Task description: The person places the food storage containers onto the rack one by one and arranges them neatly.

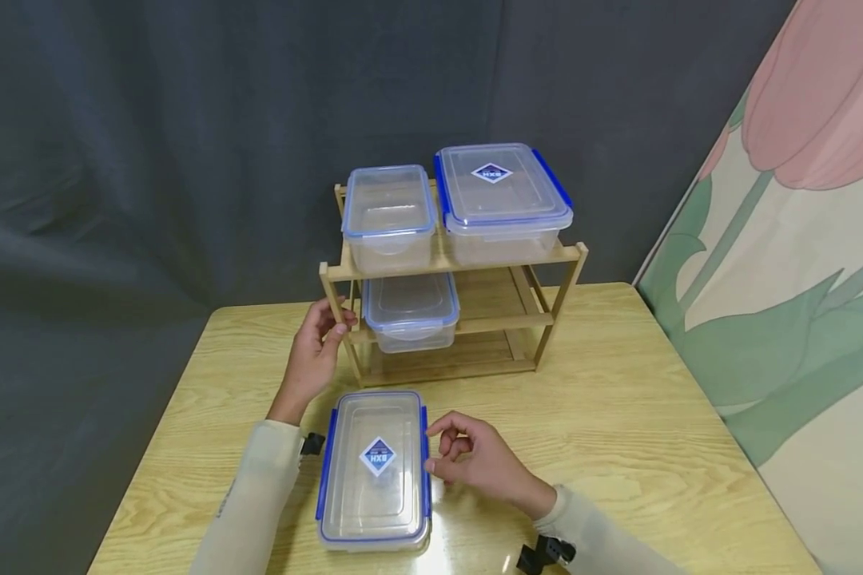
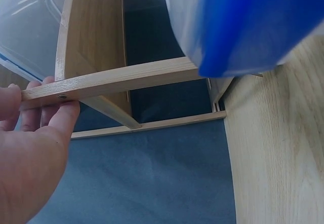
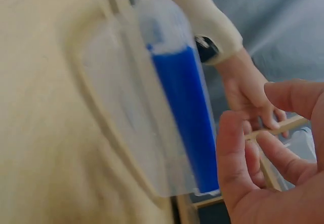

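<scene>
My left hand grips the front left post of a wooden rack, thumb in front and fingers behind; the left wrist view shows the fingers around the wood strip. On the table in front of the rack lies a clear food container with blue side clips and a diamond label on its lid. Beside its right edge is my right hand, fingers loosely bent and holding nothing. The fingertips are close to the blue clip; whether they touch it I cannot tell.
The rack's top shelf bears a smaller clear container on the left and a larger blue-clipped container on the right. Another container stands on the shelf below, at left. A dark curtain hangs behind the table.
</scene>
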`<state>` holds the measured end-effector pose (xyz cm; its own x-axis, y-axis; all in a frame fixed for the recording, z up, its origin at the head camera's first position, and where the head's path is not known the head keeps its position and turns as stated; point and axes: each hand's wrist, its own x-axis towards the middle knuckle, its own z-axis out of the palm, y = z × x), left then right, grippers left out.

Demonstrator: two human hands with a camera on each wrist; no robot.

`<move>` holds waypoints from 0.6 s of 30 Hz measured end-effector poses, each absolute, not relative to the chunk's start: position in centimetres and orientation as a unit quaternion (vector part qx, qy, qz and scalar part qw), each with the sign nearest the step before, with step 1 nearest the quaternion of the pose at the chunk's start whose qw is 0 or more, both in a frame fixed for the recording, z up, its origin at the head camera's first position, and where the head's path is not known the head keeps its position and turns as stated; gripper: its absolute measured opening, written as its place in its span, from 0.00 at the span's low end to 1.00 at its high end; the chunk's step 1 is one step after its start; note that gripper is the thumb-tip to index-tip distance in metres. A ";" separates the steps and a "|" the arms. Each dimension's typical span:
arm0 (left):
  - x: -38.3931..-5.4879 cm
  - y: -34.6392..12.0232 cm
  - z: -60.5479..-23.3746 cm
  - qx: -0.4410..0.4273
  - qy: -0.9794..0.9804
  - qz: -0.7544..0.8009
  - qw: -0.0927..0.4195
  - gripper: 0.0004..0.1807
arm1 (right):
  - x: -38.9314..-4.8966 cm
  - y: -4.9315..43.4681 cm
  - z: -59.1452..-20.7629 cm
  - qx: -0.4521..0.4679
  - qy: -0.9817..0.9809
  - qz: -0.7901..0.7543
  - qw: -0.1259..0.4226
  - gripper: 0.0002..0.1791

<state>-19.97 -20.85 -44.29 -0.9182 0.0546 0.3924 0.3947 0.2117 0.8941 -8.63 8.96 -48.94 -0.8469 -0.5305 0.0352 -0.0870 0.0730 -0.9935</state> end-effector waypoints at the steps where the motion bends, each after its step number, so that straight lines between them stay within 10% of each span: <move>1: -20.0 -20.8 -44.3 -0.146 -0.768 -0.608 0.140 0.20 | -8.4 8.9 -49.1 -0.222 0.712 -0.642 0.175 0.22; 18: -20.0 -20.7 -44.3 -0.141 -0.783 -0.589 0.140 0.18 | -5.3 9.0 -52.2 -0.256 0.672 -0.665 0.203 0.29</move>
